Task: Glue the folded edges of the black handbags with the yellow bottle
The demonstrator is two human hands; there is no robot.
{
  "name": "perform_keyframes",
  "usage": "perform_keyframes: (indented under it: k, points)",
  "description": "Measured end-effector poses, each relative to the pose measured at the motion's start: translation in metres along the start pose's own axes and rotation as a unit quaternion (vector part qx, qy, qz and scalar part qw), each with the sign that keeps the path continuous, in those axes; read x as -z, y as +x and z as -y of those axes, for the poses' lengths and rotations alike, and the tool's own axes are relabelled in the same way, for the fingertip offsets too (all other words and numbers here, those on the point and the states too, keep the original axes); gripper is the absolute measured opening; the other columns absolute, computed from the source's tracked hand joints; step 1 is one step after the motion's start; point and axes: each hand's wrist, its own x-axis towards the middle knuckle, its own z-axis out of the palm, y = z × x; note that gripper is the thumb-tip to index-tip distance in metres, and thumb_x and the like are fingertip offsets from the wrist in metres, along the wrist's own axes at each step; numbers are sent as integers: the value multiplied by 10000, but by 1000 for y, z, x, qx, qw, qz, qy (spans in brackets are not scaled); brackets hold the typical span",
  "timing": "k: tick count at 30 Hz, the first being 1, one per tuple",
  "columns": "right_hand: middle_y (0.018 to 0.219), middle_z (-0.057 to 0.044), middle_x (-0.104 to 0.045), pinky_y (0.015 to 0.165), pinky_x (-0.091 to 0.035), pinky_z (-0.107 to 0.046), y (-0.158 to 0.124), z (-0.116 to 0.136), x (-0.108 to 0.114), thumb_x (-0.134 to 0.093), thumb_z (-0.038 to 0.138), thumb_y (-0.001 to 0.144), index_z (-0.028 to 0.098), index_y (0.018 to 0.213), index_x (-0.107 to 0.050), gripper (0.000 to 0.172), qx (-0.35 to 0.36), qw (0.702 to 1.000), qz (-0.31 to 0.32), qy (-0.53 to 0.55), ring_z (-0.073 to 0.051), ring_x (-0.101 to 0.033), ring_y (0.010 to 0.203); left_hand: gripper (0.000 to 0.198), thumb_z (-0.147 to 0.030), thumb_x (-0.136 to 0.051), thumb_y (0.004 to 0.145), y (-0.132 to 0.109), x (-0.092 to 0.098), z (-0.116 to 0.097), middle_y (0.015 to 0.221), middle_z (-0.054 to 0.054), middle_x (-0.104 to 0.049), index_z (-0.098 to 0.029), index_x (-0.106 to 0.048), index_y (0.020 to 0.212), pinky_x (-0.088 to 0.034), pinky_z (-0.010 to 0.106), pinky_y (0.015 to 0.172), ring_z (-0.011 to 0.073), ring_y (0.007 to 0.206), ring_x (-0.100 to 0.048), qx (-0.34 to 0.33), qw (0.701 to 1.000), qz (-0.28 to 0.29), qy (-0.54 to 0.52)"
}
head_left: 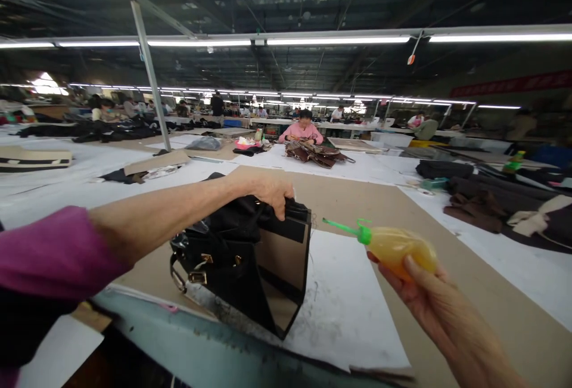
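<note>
A black handbag [232, 281] lies on its side near the table's front edge, its beige-lined boxy panel facing right. Gold-coloured buckles show on its near face. My left hand [270, 192] reaches across and grips the bag's upper edge, fingers curled over it. In my right hand [424, 281] is a soft squeeze bottle [400, 248] of yellowish liquid, with a green cap and a long green nozzle. The bottle is held nearly level; its nozzle points left at the bag, with a small gap between tip and bag.
Brown board [357, 197] and a stained white sheet [344, 298] cover the table. Dark fabric pieces [473, 197] are piled at right. Across the table a person in pink [301, 132] sits behind brown pieces [315, 152]. A metal post [149, 78] rises at left.
</note>
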Motion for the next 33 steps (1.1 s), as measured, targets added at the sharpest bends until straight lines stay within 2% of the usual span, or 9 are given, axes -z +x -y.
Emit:
perform_keyframes:
  k: [4,7,12,17,23,26,33]
  points:
    - [1133,-118,-608,797,-559,-294,-4,-7,9,-867,265,654,167,1137,-520,602,67,990,28,-118,-276,-601,993,191,-199,-712,548,20,-26,6,586,-34,-621,-178,-706,737,-394,229,568,142,581,-526,27,1000,10,-6]
    - [1085,-91,-625,781,-554,-264,-3,-10,14,-846,311,678,175,1137,-513,583,105,975,27,-192,-253,-611,958,161,-198,-724,534,33,-34,7,555,-31,-588,-171,-696,691,-381,240,572,145,574,-512,33,999,-7,2]
    - [1018,-66,-643,718,-541,-225,11,-11,15,-820,362,688,180,1132,-530,560,162,947,12,-276,-235,-620,883,177,-207,-750,505,40,-32,6,505,-34,-533,-165,-693,667,-368,266,576,156,557,-490,47,999,-22,6]
    - [959,-31,-643,686,-513,-217,26,-11,5,-798,370,702,205,1072,-570,464,234,913,30,-332,-211,-602,842,161,-204,-739,508,37,-30,11,517,-31,-577,-164,-692,657,-386,255,558,148,539,-506,41,999,0,-32]
    - [946,-34,-642,617,-511,-259,28,-5,-12,-793,389,695,221,1043,-594,435,262,887,27,-379,-227,-601,780,177,-179,-731,476,42,-28,20,537,-34,-625,-172,-693,648,-389,221,496,133,517,-530,27,995,29,-87]
    - [941,-30,-643,620,-518,-275,25,-2,-19,-806,389,674,241,1018,-613,421,264,886,35,-380,-236,-603,774,172,-160,-723,470,46,-28,24,523,-36,-620,-175,-696,639,-381,217,475,127,505,-521,23,994,38,-102]
    - [907,-39,-650,581,-512,-286,24,0,-28,-854,359,586,245,952,-647,435,244,909,25,-337,-240,-598,722,182,-165,-734,457,50,-27,27,530,-30,-625,-178,-698,635,-399,225,495,140,526,-533,23,991,47,-121]
